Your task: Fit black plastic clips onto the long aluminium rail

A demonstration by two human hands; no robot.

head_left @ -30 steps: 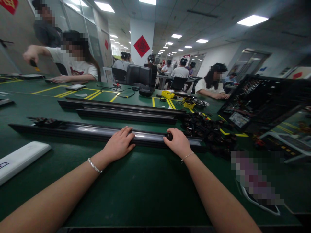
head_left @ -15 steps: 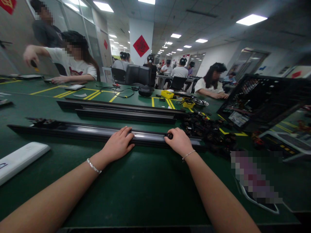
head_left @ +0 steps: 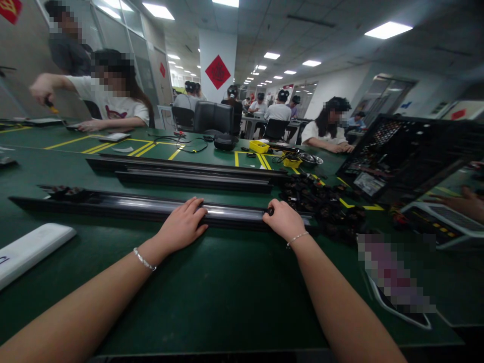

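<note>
Bright ceiling panels (head_left: 387, 30) lit a long open workroom. A white pillar (head_left: 218, 65) carried a red diamond sign (head_left: 218, 72). Glass partitions (head_left: 124, 45) ran down the left wall. Green tables (head_left: 227, 297) with yellow lines stretched back, black office chairs (head_left: 214, 118) stood behind them, workers seated beyond.

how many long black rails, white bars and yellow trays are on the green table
long black rails: 3 — nearest rail under both hands, middle rail, far rail
white bars: 1 — white bar at the left edge
yellow trays: 2 — yellow tray, smaller yellow tray
total: 6
</note>
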